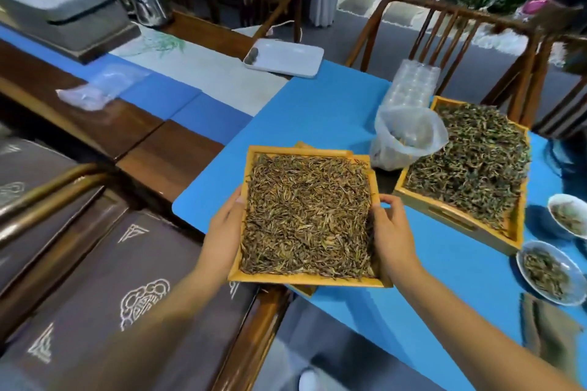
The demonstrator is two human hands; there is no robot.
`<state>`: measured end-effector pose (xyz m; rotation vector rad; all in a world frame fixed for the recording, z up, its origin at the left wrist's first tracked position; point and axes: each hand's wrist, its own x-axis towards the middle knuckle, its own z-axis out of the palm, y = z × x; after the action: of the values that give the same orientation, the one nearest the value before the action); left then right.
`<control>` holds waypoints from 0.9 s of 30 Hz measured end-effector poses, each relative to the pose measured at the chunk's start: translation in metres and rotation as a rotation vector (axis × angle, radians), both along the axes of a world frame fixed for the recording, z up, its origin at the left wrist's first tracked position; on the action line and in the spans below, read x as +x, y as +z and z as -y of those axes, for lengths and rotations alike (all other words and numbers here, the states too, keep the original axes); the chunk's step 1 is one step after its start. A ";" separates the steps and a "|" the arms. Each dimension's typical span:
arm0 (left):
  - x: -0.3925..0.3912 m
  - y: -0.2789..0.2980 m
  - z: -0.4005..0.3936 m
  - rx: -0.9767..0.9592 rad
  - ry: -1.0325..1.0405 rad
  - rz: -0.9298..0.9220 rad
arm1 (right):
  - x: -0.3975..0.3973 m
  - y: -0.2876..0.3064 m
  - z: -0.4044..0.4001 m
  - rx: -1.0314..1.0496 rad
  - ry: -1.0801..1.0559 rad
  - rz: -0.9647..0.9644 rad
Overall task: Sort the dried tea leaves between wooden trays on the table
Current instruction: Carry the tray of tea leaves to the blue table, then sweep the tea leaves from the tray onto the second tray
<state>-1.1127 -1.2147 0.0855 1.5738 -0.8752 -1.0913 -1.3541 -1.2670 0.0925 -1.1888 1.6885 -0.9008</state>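
Note:
I hold a square wooden tray (pixel 305 279) full of brown dried tea leaves (pixel 306 216) over the near edge of the blue table. My left hand (pixel 224 232) grips its left rim and my right hand (pixel 392 232) grips its right rim. The corner of another wooden tray (pixel 303 290) shows underneath it. A second, larger wooden tray (pixel 457 216) with darker green-brown leaves (pixel 470 165) lies on the table to the right, apart from my hands.
A plastic bag (pixel 408 136) stands between the trays, with stacked clear containers (pixel 409 86) behind it. Two white dishes of leaves (pixel 551 273) (pixel 568 216) sit at the right. A white tray (pixel 284 57) lies farther back. Wooden chairs (pixel 444 25) and a cushioned bench (pixel 111 279) surround the table.

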 end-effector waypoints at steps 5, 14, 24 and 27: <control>0.012 -0.027 -0.017 -0.002 -0.015 -0.118 | 0.016 -0.026 -0.005 0.010 0.068 -0.013; 0.013 -0.032 -0.037 0.036 0.233 -0.146 | 0.028 -0.036 -0.006 0.050 0.187 -0.046; 0.025 -0.032 -0.048 0.053 0.298 -0.095 | 0.036 -0.009 0.004 -0.332 0.671 -0.434; 0.030 -0.035 -0.049 0.072 0.294 -0.086 | 0.046 -0.009 0.003 -0.413 0.888 -0.572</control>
<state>-1.0829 -1.1660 0.0507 1.6416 -0.5309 -0.9788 -1.3078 -1.2696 0.0835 -2.3792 1.1398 -0.3479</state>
